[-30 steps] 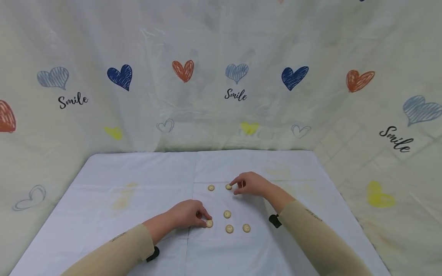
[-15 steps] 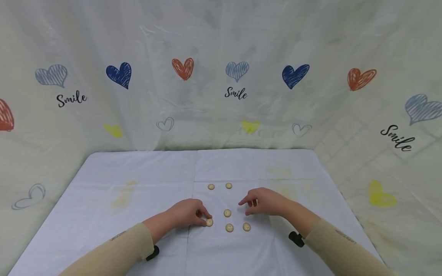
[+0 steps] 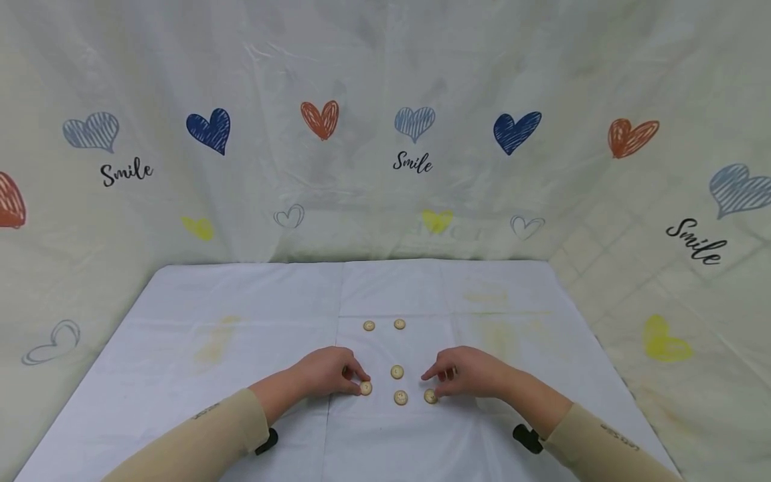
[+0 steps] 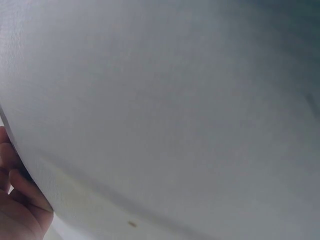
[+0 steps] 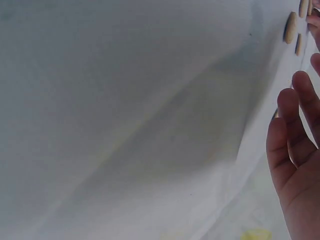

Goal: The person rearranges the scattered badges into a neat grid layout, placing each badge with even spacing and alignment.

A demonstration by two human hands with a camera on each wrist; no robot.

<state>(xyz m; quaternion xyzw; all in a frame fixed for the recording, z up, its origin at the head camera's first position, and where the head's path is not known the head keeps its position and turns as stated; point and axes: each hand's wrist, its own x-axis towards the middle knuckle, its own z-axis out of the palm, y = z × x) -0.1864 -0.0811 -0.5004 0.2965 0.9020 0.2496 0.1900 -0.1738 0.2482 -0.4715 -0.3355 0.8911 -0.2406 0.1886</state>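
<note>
My left hand pinches a round beige button between thumb and index finger, on the white cloth. Over on the right, my right hand has its fingers loosely bent, the thumb at the edge of another button. Between the hands lie a middle button and a nearer one. The left wrist view catches only part of the left hand at its edge, its button hidden. In the right wrist view the right hand shows spread, relaxed fingers.
Two more buttons, one at the back left and one at the back right, lie farther up the white tablecloth. A pale curtain printed with hearts rises behind the table and along both sides.
My right hand has left the back right button and come toward me, down to the front right button. The left hand stays in place on its button. The buttons appear unmoved.
</note>
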